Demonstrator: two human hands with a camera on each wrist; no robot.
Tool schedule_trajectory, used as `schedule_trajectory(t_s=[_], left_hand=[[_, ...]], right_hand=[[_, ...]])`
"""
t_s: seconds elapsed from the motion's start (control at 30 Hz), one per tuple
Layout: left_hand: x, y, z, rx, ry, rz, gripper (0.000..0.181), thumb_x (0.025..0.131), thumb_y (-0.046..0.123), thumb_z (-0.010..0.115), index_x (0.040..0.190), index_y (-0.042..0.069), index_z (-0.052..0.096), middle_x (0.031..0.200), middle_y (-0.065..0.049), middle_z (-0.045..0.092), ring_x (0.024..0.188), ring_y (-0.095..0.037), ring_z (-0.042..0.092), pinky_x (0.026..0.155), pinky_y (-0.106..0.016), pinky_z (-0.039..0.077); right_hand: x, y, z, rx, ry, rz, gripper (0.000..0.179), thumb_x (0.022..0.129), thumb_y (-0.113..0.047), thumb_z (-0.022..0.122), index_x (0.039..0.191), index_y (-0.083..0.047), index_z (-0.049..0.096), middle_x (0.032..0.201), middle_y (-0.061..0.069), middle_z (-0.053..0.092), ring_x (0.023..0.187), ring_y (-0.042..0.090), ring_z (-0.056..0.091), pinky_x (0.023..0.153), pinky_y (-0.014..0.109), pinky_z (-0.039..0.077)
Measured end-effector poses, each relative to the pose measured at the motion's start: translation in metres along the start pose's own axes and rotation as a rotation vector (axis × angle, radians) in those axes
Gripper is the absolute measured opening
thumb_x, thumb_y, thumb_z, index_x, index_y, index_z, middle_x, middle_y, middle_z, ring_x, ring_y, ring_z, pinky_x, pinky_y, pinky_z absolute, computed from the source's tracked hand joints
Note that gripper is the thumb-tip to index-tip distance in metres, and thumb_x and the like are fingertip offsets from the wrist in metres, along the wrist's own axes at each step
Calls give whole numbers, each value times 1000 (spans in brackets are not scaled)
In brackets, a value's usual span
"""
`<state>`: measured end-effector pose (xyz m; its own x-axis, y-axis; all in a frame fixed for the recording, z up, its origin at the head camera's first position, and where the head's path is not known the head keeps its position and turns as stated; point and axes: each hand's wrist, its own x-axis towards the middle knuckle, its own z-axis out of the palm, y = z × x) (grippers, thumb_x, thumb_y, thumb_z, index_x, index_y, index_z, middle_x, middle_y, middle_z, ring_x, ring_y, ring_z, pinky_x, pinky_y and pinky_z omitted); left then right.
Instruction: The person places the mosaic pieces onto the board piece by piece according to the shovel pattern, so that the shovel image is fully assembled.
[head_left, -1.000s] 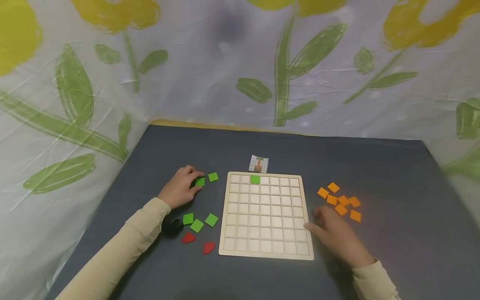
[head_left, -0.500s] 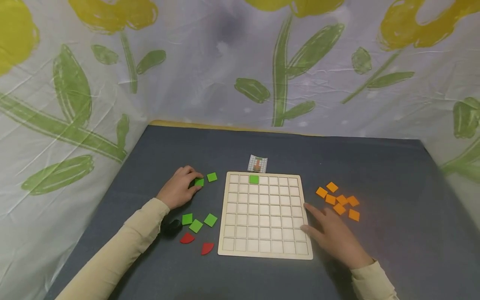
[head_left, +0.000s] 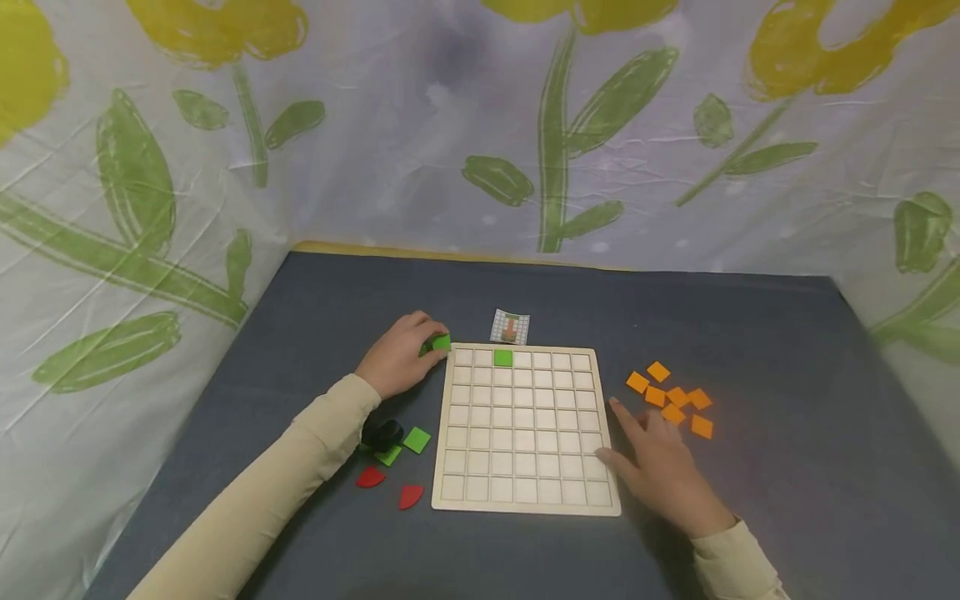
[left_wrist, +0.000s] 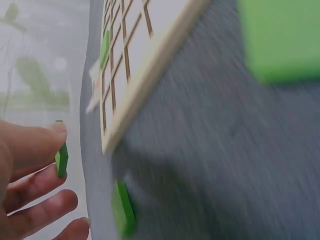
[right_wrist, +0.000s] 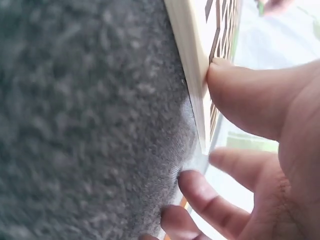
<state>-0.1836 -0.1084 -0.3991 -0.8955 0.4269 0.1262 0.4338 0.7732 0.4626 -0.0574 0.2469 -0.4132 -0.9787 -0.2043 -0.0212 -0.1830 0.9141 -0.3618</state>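
My left hand (head_left: 401, 356) pinches a green square tile (left_wrist: 61, 160) between thumb and fingers, raised at the board's far left corner. Beneath that hand another green tile (left_wrist: 123, 210) lies on the table, mostly hidden in the head view. The wooden grid board (head_left: 527, 500) lies flat in the middle, with one green tile (head_left: 503, 358) set in its far row. At the board's right edge, my right hand (head_left: 667, 479) rests its thumb on the rim (right_wrist: 197, 75), the other fingers loosely extended beside it.
Several orange square tiles (head_left: 677, 396) lie right of the board. On the left are more green tiles (head_left: 416, 440), partly covered by the black wrist camera (head_left: 384, 435), and two red quarter-round pieces (head_left: 411, 497). A small pattern card (head_left: 510, 327) lies behind the board.
My left hand has picked up a green tile and moved right to the board's corner. The right index finger has straightened out along the board's edge.
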Motion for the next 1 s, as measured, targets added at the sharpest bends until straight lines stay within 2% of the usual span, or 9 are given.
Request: schedule_trajectory(t_s=[0.1, 0.2, 0.5, 0.7, 0.73, 1.0], left_hand=[[11, 11, 7, -18, -30, 35, 31, 94, 21, 63, 121, 6, 63, 117, -11, 57, 108, -27, 55, 89, -41, 48], [21, 21, 15, -32, -67, 61, 31, 95, 21, 62, 122, 6, 62, 117, -11, 56, 106, -26, 53, 87, -38, 48], [46, 48, 33, 6, -116, 149, 32, 95, 23, 61, 124, 9, 64, 114, -7, 58, 100, -22, 52, 81, -34, 47], [54, 59, 42, 7, -154, 164, 31, 95, 25, 62, 122, 10, 64, 122, -7, 58, 109, -23, 52, 88, -36, 46], [55, 60, 43, 10, -160, 165, 30, 95, 25, 62, 122, 11, 64, 123, -7, 57, 110, -23, 52, 93, -36, 45], [60, 65, 50, 47, -192, 172, 29, 95, 25, 62, 121, 13, 66, 113, -4, 58, 102, -19, 53, 85, -34, 46]], right_hand=[[0, 1, 2, 2, 26, 3, 62, 91, -43, 63, 142, -12, 47, 115, 20, 50, 97, 33, 44, 73, 47, 41], [1, 1, 3, -1, 30, 3, 57, 91, -41, 63, 139, -12, 52, 121, 21, 48, 102, 36, 42, 76, 49, 42], [1, 1, 3, 4, 28, 3, 56, 91, -39, 65, 138, -11, 53, 122, 20, 48, 102, 35, 41, 77, 49, 42], [0, 4, 3, 20, 24, 5, 56, 91, -39, 65, 138, -12, 53, 122, 20, 48, 104, 35, 41, 81, 50, 41], [-1, 4, 3, 22, 25, 5, 56, 90, -39, 65, 138, -12, 53, 122, 19, 48, 104, 35, 41, 81, 49, 41], [-1, 3, 2, 29, 40, -1, 56, 89, -38, 68, 136, -11, 54, 119, 17, 49, 103, 33, 42, 81, 47, 41]])
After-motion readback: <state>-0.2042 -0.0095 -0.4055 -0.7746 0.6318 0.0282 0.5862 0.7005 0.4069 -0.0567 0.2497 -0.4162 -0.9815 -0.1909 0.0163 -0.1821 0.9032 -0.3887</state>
